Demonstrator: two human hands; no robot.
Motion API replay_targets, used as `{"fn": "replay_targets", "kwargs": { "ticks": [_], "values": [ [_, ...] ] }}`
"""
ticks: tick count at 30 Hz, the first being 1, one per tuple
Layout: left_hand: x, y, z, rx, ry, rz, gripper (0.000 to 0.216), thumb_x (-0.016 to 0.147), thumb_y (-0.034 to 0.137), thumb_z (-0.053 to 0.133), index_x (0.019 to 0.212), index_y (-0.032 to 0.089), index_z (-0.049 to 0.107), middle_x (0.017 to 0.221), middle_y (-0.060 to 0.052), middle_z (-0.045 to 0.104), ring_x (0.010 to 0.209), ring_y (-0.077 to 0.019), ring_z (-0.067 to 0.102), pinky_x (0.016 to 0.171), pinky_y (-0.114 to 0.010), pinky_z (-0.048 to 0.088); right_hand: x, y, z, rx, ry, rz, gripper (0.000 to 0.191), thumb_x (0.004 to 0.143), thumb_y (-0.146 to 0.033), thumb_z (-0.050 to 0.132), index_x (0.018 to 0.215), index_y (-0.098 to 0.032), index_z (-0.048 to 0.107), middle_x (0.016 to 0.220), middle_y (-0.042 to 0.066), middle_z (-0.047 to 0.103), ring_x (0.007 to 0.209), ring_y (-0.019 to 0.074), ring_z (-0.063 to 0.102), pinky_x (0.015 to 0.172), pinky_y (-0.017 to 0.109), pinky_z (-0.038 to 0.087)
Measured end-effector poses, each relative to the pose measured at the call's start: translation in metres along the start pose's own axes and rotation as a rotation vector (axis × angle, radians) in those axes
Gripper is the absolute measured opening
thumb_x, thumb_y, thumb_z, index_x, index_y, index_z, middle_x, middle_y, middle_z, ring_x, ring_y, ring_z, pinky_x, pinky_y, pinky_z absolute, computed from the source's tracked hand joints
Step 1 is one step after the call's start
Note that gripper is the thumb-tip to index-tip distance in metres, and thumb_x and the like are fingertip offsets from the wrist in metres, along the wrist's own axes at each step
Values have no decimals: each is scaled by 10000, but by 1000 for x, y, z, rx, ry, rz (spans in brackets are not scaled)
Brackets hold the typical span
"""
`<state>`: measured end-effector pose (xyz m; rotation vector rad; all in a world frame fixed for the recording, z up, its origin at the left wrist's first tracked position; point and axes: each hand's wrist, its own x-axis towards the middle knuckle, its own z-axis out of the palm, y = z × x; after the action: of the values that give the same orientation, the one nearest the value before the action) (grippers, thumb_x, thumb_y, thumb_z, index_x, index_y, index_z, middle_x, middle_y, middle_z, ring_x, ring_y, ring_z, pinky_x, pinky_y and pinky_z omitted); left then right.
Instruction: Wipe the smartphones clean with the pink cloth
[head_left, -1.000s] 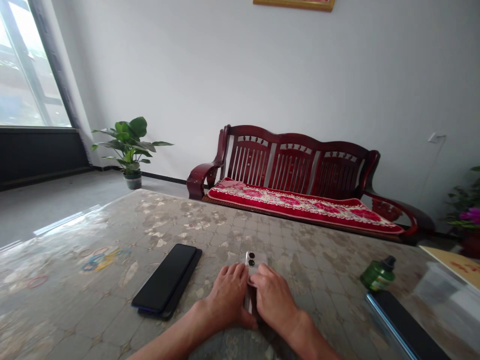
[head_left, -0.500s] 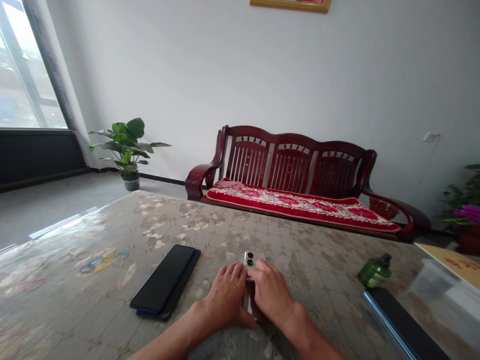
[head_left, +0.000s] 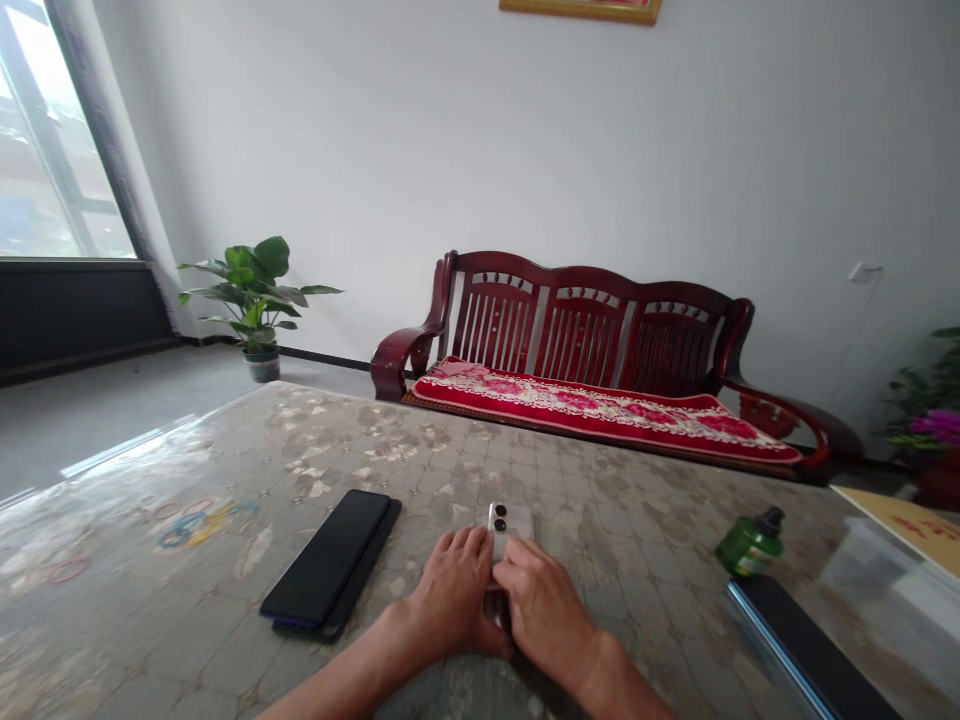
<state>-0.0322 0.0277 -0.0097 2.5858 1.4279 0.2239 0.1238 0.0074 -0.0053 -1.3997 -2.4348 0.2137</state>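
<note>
A light-coloured phone (head_left: 520, 522) lies on the table with its back up, two dark camera lenses showing at its far end. My left hand (head_left: 455, 590) grips its left edge, thumb toward the near end. Across the phone's back, my right hand (head_left: 541, 608) has its fingers curled and pressed down. Whatever those fingers pinch, if anything, is hidden. Both hands cover most of the phone's near half. Left of them rest two dark phones (head_left: 330, 562), one partly on top of the other.
The table (head_left: 622, 560) has a patterned cover. Coloured rubber bands (head_left: 196, 524) lie at left. At right are a green bottle (head_left: 750, 542), a dark phone-like slab (head_left: 806, 645) and a clear box (head_left: 892, 580) under a yellow sheet (head_left: 900, 520). Beyond stands a wooden bench (head_left: 585, 340).
My right hand has slid toward me along the phone's back, uncovering more of its far end. My left hand keeps its place.
</note>
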Motion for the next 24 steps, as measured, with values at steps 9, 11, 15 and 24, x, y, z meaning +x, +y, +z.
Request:
{"fn": "replay_targets", "kwargs": {
  "ticks": [9, 11, 15, 24],
  "values": [
    [2, -1, 4, 9, -21, 0, 972, 546, 530, 766, 1349, 53, 498, 1344, -224, 524, 1248, -369, 461, 1098, -452, 310, -6, -2, -13, 143, -146, -98, 200, 749, -105, 529, 693, -197, 698, 791, 16, 616, 755, 125, 564, 628, 220, 335],
    [1, -1, 3, 6, -26, -4, 953, 563, 515, 749, 1354, 47, 495, 1346, -227, 522, 1254, -370, 456, 1100, -453, 304, -7, -1, -12, 163, -161, -54, 197, 740, -124, 535, 686, -197, 709, 782, 15, 625, 721, 120, 567, 607, 220, 326],
    [0, 1, 1, -19, -29, -11, 974, 550, 504, 773, 1365, 56, 482, 1372, -226, 501, 1277, -370, 438, 1108, -444, 290, -5, 2, -14, 220, -187, 53, 207, 694, -143, 566, 717, -222, 757, 752, 13, 651, 672, 120, 572, 574, 220, 310],
    [0, 13, -12, -27, -135, -74, 883, 524, 442, 885, 1283, 124, 566, 1262, -174, 577, 1157, -361, 505, 995, -425, 418, -2, 11, -15, 512, -101, 220, 154, 687, -221, 610, 653, -199, 759, 660, 5, 655, 615, 131, 563, 557, 220, 340]
  ]
}}
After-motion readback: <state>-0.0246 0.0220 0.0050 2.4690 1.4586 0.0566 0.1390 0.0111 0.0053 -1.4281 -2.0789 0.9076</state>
